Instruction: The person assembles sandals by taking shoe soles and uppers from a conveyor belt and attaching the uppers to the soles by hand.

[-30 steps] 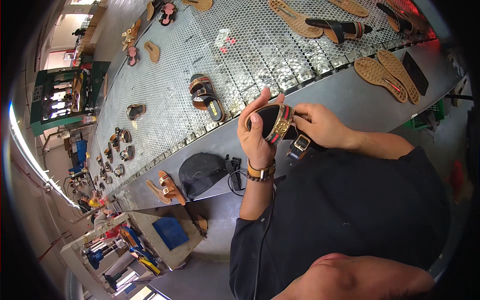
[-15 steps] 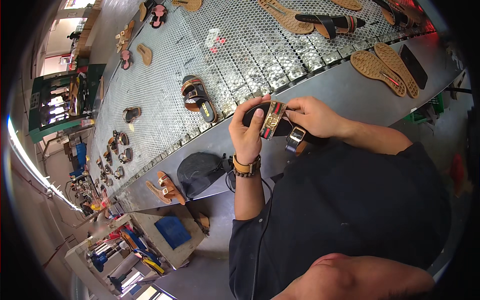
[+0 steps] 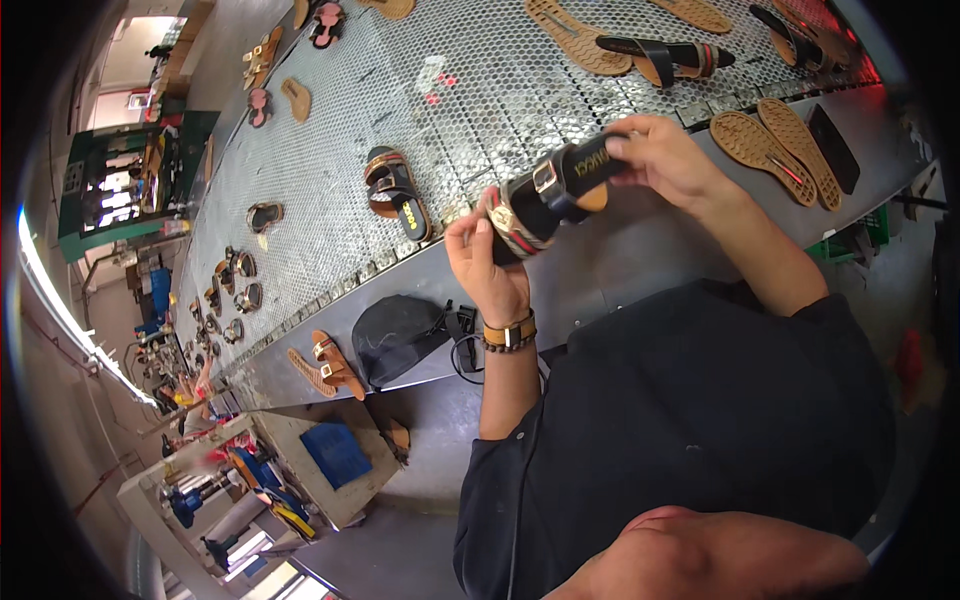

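Observation:
Between my hands, above the metal edge of the conveyor, is a black sandal (image 3: 575, 172) with a striped, gold-trimmed strap and a buckled black strap. My left hand (image 3: 487, 265) grips its toe end beside the striped strap. The heel end is pinched by my right hand (image 3: 668, 160), thumb on the footbed. Just left of my left hand, a similar two-strap sandal (image 3: 397, 192) rests on the perforated belt. Past my right hand lie a pair of tan soles (image 3: 762, 157), tread side up, beside a flat black rectangular object (image 3: 833, 150).
The mesh conveyor belt (image 3: 350, 110) carries several more sandals, including a black one (image 3: 668, 60) at the far right. On the metal ledge sit a black mesh bag (image 3: 400, 340) with cords and a brown sandal pair (image 3: 328, 368). A blue tray (image 3: 336, 455) lies on a stand at lower left.
The held sandal has been turned and lifted toward the belt, its heel now pointing up to the right. My right hand has moved up and out to the heel end.

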Motion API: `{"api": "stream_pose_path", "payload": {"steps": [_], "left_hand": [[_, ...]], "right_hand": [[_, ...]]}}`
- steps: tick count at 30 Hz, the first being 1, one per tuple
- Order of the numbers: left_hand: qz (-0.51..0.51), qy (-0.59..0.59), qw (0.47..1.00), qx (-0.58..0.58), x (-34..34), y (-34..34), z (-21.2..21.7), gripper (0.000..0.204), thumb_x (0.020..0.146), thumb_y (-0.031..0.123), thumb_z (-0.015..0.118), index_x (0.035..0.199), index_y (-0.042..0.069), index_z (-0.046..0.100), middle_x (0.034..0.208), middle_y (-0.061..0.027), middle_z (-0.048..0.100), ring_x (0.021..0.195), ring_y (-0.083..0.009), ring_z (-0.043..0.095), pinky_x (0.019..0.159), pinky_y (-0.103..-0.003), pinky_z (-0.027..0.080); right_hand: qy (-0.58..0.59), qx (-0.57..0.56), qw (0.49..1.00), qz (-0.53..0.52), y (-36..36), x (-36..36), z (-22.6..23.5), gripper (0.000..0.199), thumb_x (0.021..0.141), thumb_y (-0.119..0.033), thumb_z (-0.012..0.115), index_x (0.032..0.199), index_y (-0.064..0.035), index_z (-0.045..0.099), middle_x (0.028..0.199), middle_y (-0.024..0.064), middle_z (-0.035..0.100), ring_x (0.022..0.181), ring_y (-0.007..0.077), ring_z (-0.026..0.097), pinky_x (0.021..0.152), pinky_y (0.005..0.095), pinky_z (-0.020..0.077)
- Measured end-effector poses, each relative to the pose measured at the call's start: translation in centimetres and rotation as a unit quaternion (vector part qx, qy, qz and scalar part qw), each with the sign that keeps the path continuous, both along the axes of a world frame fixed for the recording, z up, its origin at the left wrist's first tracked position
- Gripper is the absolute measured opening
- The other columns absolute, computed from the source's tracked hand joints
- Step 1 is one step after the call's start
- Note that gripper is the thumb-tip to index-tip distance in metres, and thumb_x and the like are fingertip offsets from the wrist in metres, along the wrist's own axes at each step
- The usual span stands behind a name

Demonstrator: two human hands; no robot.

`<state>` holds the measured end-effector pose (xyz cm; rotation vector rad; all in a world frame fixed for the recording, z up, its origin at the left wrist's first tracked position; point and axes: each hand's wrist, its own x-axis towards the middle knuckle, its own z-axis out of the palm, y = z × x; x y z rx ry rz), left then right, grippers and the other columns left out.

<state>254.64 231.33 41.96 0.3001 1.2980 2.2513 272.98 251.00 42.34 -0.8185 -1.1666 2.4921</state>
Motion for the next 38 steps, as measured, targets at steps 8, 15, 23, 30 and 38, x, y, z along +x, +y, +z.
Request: {"api": "stream_pose_path", "payload": {"steps": [8,15,23,30,38], "left_hand": [[-0.298,0.024,0.954,-0.010,5.6,5.5,-3.5,0.081,0.103,0.017,0.063,0.166,0.012,0.013,0.151,-0.0261,0.047,0.127,-0.0382,0.062,0.090,-0.051,0.065],[-0.319,0.142,0.936,0.042,6.8,12.7,-10.8,0.077,0.093,0.007,0.078,0.159,0.003,0.038,0.145,-0.0186,0.057,0.136,-0.0274,0.056,0.110,-0.042,0.049],[-0.287,0.164,0.943,0.034,13.3,21.2,-12.9,0.073,0.086,0.011,0.087,0.149,0.004,0.050,0.148,-0.0203,0.057,0.135,-0.0296,0.058,0.114,-0.043,0.047],[-0.203,0.180,0.962,0.038,17.8,24.2,-11.6,0.078,0.080,0.011,0.092,0.144,-0.003,0.051,0.149,-0.0234,0.055,0.134,-0.0300,0.059,0.113,-0.043,0.051],[-0.191,0.148,0.969,0.046,18.0,24.1,-12.4,0.084,0.081,0.009,0.090,0.152,-0.001,0.046,0.153,-0.0242,0.052,0.135,-0.0318,0.058,0.114,-0.043,0.050]], "right_hand": [[0.043,0.311,0.942,0.120,4.3,1.8,0.4,0.033,0.087,-0.006,0.072,0.118,-0.0005,0.065,0.101,0.0089,0.073,0.093,0.0170,0.070,0.083,0.0319,0.0553],[0.029,0.439,0.882,0.167,10.0,5.0,-3.5,0.027,0.091,-0.013,0.067,0.115,-0.0008,0.063,0.090,0.0132,0.071,0.076,0.0253,0.070,0.070,0.0363,0.0538],[0.013,0.753,0.658,0.001,16.7,12.1,-5.5,0.051,0.076,-0.018,0.086,0.118,-0.0009,0.062,0.111,0.0116,0.066,0.106,0.0309,0.065,0.091,0.0452,0.0503],[0.004,0.730,0.684,-0.016,18.6,14.9,-6.0,0.053,0.076,-0.018,0.085,0.120,0.0007,0.064,0.111,0.0133,0.068,0.107,0.0313,0.066,0.093,0.0436,0.0516],[-0.005,0.749,0.662,-0.024,18.2,14.6,-6.5,0.060,0.075,-0.017,0.085,0.128,0.0026,0.064,0.114,0.0149,0.069,0.111,0.0328,0.067,0.098,0.0446,0.0530]]}}
